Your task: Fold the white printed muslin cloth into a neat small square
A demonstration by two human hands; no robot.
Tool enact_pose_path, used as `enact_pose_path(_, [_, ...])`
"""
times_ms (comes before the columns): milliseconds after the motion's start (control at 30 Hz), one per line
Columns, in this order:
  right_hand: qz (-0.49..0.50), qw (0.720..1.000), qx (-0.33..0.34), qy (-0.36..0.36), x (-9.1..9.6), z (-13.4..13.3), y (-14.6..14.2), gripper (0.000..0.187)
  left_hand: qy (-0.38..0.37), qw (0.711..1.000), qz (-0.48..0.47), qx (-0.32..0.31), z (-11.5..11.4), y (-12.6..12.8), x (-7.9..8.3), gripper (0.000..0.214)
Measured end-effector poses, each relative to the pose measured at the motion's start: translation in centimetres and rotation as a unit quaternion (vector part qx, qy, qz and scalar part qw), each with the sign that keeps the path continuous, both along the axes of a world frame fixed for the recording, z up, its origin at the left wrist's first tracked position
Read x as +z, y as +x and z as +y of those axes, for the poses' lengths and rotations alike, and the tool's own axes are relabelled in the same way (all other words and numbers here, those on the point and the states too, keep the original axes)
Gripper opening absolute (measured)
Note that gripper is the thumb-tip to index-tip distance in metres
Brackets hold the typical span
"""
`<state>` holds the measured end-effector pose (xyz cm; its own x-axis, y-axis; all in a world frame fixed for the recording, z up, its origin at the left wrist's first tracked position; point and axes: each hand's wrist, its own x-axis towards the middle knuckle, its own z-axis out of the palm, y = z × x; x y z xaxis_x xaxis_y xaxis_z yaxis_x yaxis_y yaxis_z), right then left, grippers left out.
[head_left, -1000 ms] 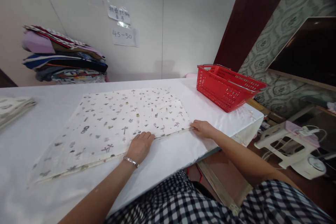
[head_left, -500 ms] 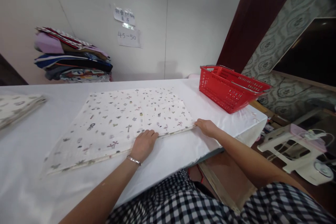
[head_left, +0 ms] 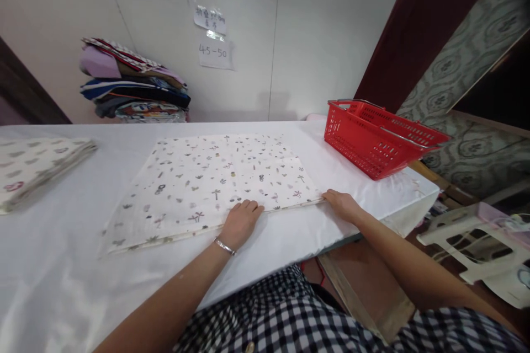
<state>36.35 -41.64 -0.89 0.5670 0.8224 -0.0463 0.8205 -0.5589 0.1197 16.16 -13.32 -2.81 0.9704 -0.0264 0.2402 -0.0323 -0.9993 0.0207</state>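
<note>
A white cloth printed with small palms, leaves and other motifs lies folded in layers across the table. My left hand, with a silver bracelet at the wrist, is closed over the middle of its near edge; the thumb is hidden. At the near right corner my right hand pinches the same edge between thumb and fingers. Slight creases cross the cloth, and its layers show along the front. Off to the far left sits another folded printed cloth, touched by neither hand.
A red plastic basket with metal handles stands at the back right of the white-covered table. Piled fabrics sit against the wall at back left, below and beside taped paper signs. A white stool stands right of the table.
The head view has turned slightly left, so everything appears shifted right. Both hands keep about the same places on the cloth's near edge.
</note>
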Motion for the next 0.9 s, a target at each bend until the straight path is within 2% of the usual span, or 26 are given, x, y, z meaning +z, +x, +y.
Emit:
enact_pose_path(233, [0.019, 1.0, -0.002, 0.011, -0.8, -0.2, 0.0, 0.024, -0.007, 1.0, -0.001, 0.001, 0.0, -0.5, -0.2, 0.026])
enact_pose_path(400, [0.018, 1.0, -0.002, 0.015, -1.2, -0.1, 0.0, 0.027, -0.013, 1.0, -0.006, -0.002, 0.1, -0.7, 0.0, 0.016])
enact_pose_path(733, [0.006, 1.0, -0.003, 0.026, -0.9, 0.2, -0.3, 0.027, 0.022, 1.0, 0.001, 0.006, -0.1, -0.6, -0.1, 0.023])
enact_pose_path(900, [0.034, 0.999, -0.023, -0.029, 0.3, 0.9, -0.2, 0.03, 0.021, 1.0, -0.015, 0.0, 0.2, -0.5, -0.4, 0.023])
